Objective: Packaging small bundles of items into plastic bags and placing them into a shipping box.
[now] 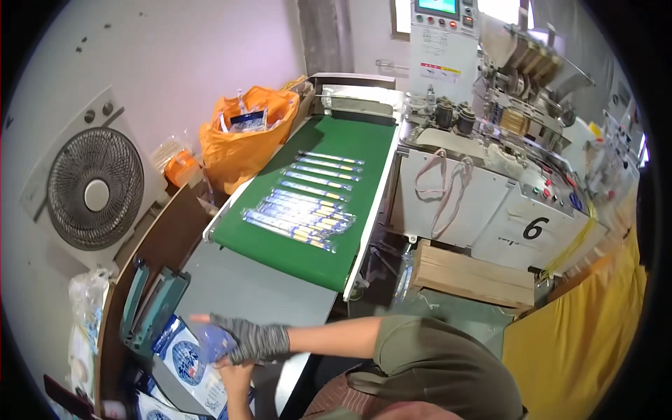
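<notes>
My right hand [241,340] wears a grey knitted glove and reaches across to the left, over a white and blue printed bag [183,364]. Its fingers are smeared by motion, and a blue-violet patch [215,343] shows at them; I cannot make out whether it is part of the glove or a thing held. Just below, my left hand [231,367] is close to the bag's right side, its fingers mostly hidden behind the right hand. The bag lies on a grey tabletop [259,283], beside a teal long-jawed device [155,308] that looks like a bag sealer.
A green conveyor belt [280,255] ahead carries several slim clear-wrapped sticks [315,185]. An orange bag [234,154] stands left of it, near a wall fan [96,189]. More printed bags [157,409] lie lower left. A white machine [448,203] and wooden box [472,276] stand right.
</notes>
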{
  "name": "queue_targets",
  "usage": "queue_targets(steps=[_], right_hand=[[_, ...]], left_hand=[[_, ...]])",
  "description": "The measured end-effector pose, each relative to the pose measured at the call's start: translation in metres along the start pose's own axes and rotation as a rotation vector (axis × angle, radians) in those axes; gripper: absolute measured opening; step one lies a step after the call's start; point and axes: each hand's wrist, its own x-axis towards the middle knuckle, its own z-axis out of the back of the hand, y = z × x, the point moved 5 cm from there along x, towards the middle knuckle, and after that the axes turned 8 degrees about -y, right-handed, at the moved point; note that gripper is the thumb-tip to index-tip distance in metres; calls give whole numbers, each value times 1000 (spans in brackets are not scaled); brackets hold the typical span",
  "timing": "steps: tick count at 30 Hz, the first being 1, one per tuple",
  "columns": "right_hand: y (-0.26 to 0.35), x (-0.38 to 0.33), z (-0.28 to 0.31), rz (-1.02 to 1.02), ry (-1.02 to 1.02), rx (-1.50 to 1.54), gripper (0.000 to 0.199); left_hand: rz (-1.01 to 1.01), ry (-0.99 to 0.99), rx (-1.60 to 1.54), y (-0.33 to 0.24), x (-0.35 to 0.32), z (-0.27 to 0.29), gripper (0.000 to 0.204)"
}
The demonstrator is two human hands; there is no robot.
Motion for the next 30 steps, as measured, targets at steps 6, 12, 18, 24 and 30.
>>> queue_targets(steps=[6, 12, 18, 24, 30], right_hand=[[40, -20, 9, 179, -309, 391, 88], [-13, -58, -54, -476, 681, 399, 39], [-37, -78, -71, 263, 345, 324, 20], [-22, -82, -67, -741, 256, 639, 23], [-19, -80, -92, -862, 265, 706, 22]], left_hand=[[604, 368, -900, -40, -81, -33, 29], [1002, 213, -1087, 10, -169, -44, 47], [182, -502, 292, -29, -149, 112, 12], [77, -648, 755, -9, -175, 213, 28], [138, -648, 819, 2, -180, 211, 34]])
